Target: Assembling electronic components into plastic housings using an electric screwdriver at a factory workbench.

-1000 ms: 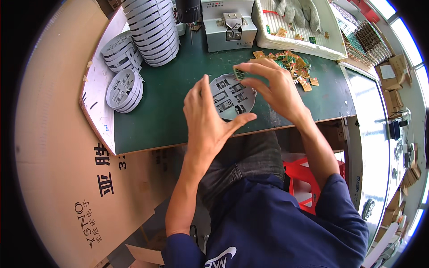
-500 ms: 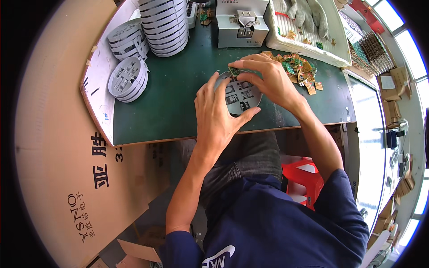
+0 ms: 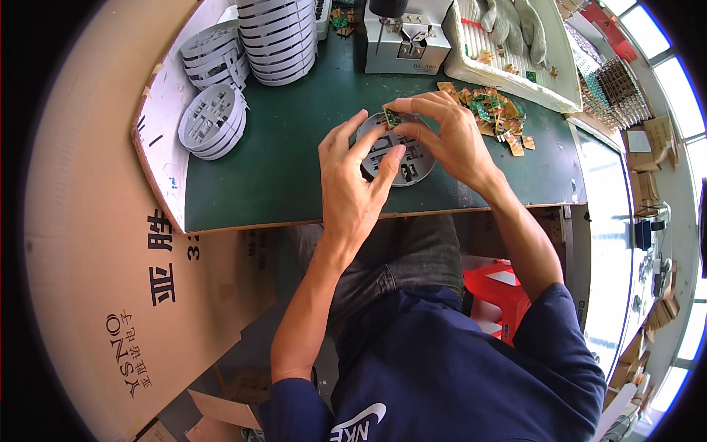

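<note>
A round grey plastic housing with moulded slots lies on the green bench top near its front edge. Above its far rim, my right hand pinches a small green circuit board between thumb and fingers, the board tilted on edge. My left hand is at the housing's left side, fingers apart, thumb over the housing's middle. Its index fingertip comes close to the board's lower edge; whether it touches cannot be made out. The left fingers hide part of the housing's left rim.
Right of the housing lies a heap of small circuit boards. A white foam tray with grey gloves stands behind it. Stacked grey housings stand at the back left, beside a silver machine with a black driver over it.
My left thumb has moved from the housing's near right rim inward over its middle. The right hand still pinches the board, now slightly further right. The black driver has come into view.
</note>
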`<act>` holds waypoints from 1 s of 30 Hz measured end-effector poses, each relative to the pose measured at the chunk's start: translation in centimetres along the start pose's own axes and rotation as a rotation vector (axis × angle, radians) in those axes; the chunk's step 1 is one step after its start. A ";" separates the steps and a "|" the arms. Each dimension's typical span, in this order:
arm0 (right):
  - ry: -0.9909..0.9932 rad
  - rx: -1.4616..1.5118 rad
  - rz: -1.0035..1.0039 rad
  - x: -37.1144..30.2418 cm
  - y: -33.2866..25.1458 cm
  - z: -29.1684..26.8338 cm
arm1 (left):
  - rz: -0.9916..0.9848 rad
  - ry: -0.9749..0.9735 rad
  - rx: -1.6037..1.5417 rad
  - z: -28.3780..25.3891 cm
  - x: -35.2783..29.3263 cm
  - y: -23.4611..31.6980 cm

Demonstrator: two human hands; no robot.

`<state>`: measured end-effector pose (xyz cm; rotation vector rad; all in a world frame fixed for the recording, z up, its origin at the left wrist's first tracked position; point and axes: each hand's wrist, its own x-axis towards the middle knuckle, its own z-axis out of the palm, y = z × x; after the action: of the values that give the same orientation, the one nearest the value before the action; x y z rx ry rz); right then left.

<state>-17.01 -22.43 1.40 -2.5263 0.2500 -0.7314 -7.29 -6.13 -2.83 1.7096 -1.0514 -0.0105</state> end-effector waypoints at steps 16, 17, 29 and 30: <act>-0.068 -0.134 -0.159 0.9 1.1 0.9 | 0.134 -0.061 0.294 0.6 -0.9 -0.2; -0.080 -0.120 -0.153 0.9 1.1 0.8 | 0.132 -0.062 0.293 0.5 -0.9 -0.2; -0.118 -0.165 -0.128 0.7 1.3 0.5 | 0.139 -0.057 0.301 0.5 -0.7 0.2; -0.118 -0.165 -0.128 0.6 1.3 0.5 | 0.135 -0.072 0.325 0.4 -0.7 0.4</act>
<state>-16.30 -23.55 0.64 -2.7518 0.1132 -0.6292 -8.16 -6.03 -2.97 1.9350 -1.2742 0.1962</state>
